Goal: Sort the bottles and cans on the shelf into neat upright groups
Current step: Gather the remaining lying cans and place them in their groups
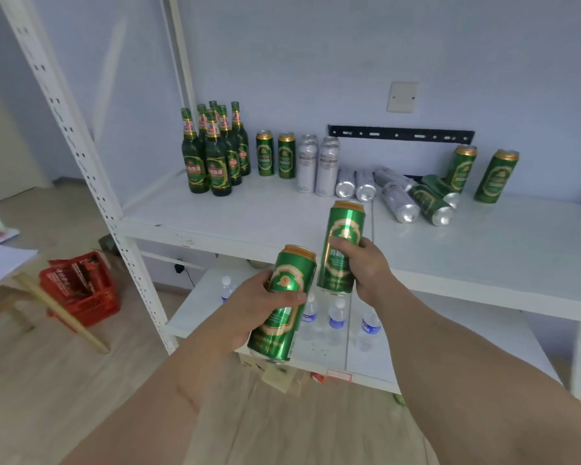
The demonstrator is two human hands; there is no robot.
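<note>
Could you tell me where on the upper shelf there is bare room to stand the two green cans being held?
The front of the upper shelf is bare, ahead of the green bottles, the two upright green cans and the upright silver cans. The front right corner is also open. The right back is crowded with toppled silver cans and green cans.

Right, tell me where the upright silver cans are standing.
In the head view, the upright silver aluminium cans stand mid-shelf near the back wall, just right of the two upright green cans and left of the silver cans lying on their sides.
</note>
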